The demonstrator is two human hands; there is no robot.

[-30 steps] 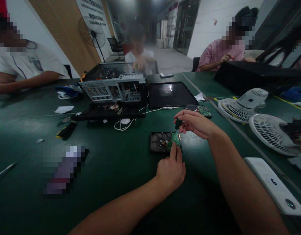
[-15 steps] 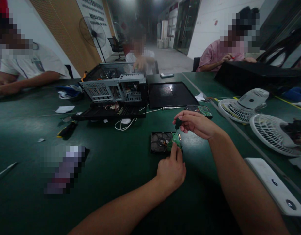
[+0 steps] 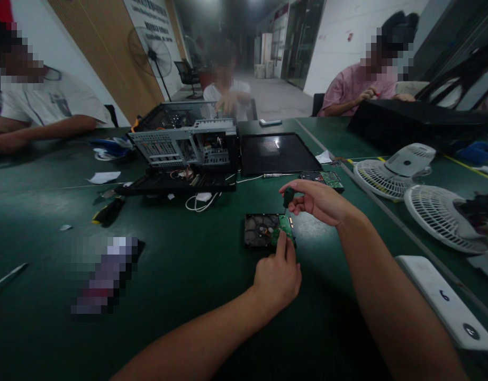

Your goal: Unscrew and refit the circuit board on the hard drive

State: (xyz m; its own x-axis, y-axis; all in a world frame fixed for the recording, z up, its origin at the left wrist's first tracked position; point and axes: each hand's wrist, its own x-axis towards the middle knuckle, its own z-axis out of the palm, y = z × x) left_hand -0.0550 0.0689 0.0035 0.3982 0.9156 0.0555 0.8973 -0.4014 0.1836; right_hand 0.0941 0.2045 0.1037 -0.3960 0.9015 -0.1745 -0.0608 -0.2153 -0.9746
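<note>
A hard drive (image 3: 260,230) lies flat on the green table with its green circuit board (image 3: 284,222) facing up at the right end. My left hand (image 3: 279,275) holds the drive down; two fingers are stretched onto the board and the others are curled, partly hidden. Above the board's far edge, my right hand (image 3: 317,201) grips a small screwdriver (image 3: 288,197) by its dark green handle. The thin shaft points down and its tip meets the board near the edge, though the exact contact point is too small to make out.
An opened computer case (image 3: 184,148) stands beyond the drive, beside a black panel (image 3: 279,152). White fan parts (image 3: 387,177) and a white power strip (image 3: 446,301) lie to the right. Yellow-black pliers (image 3: 108,210) rest at left. Several people sit around the table.
My right fingers have shifted around the screwdriver handle, leaving more of it visible. The screwdriver tip, the hard drive and my left hand stay in place.
</note>
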